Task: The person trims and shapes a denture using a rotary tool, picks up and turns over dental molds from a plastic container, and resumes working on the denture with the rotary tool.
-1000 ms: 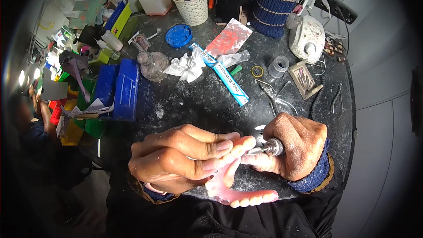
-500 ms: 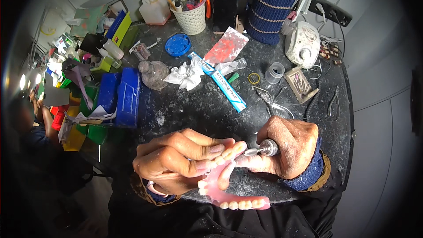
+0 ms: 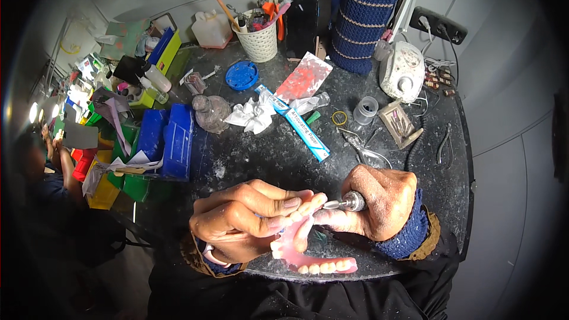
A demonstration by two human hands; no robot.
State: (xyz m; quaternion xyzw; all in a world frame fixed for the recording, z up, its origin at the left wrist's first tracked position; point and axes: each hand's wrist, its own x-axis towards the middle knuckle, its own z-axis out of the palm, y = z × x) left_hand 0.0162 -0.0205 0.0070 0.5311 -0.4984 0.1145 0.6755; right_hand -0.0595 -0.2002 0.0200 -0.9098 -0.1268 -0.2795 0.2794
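Between the thumb and fingers of my left hand (image 3: 246, 216) is a pink denture (image 3: 290, 249) with cream teeth. Its horseshoe curve bends toward me, over the front edge of the bench. My right hand (image 3: 382, 201) is closed round a rotary handpiece (image 3: 354, 201). The handpiece's metal bur (image 3: 333, 204) points left and meets, or nearly meets, the pink end of the denture's upper arm; exact contact is hard to tell. My right thumb stretches left beneath the bur and appears to rest against the denture. White dust coats my right fingers.
Beyond my hands lie pliers (image 3: 367, 153), a box of burs (image 3: 398, 121), a clear cup (image 3: 365, 109), a blue-white paper strip packet (image 3: 302, 130) and crumpled tissue (image 3: 252, 114). The handpiece's control unit (image 3: 402, 74) stands at the back right. Blue bins (image 3: 178, 142) stand left; another person (image 3: 44, 166) sits beyond.
The view has shifted slightly. Both hands keep their grips, and the bur stays by the same end of the denture, which looks slightly turned.
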